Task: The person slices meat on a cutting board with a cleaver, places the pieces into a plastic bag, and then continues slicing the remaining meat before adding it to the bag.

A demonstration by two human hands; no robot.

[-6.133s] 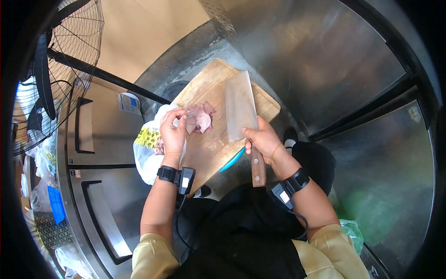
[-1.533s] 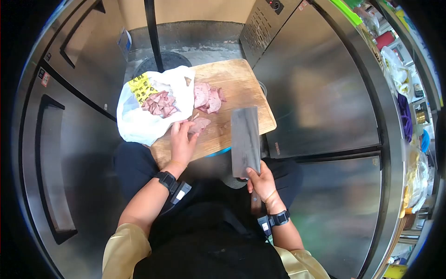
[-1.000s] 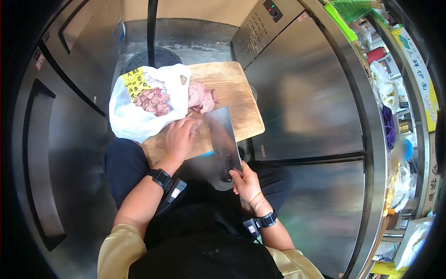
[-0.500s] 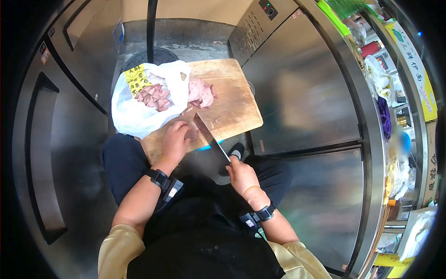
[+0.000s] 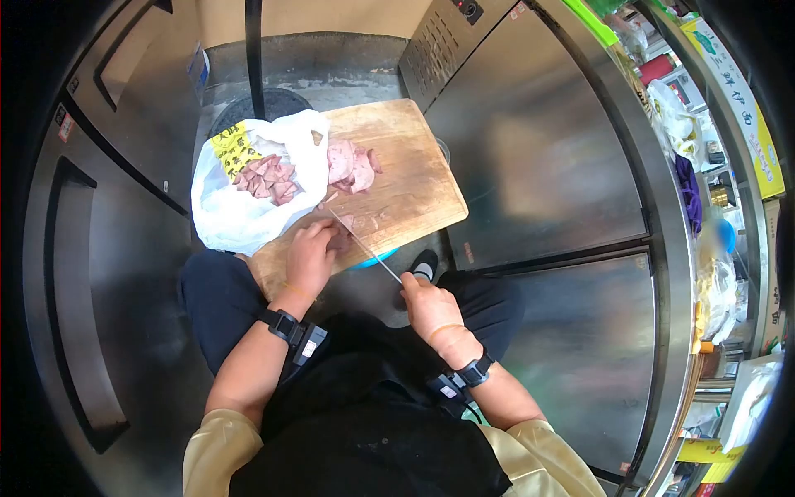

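My right hand is wrapped round the handle of a knife, whose thin blade points up and left over the wooden board. Beside the blade tip, my left hand presses a piece of pink meat against the board with bent fingers, which partly hide it. Slices of pink meat lie further back on the board. To their left, a white plastic bag stands open with cut meat pieces and a yellow label with black writing inside.
Steel cabinets stand left and right of the board. Behind the bag is a dark round container. A blue object shows under the board's near edge. Shelves with packages and bags line the far right.
The knife blade has turned from showing its flat side to nearly edge-on, with its tip slightly further left. My left hand stays on the meat. The whole view has shifted a little.
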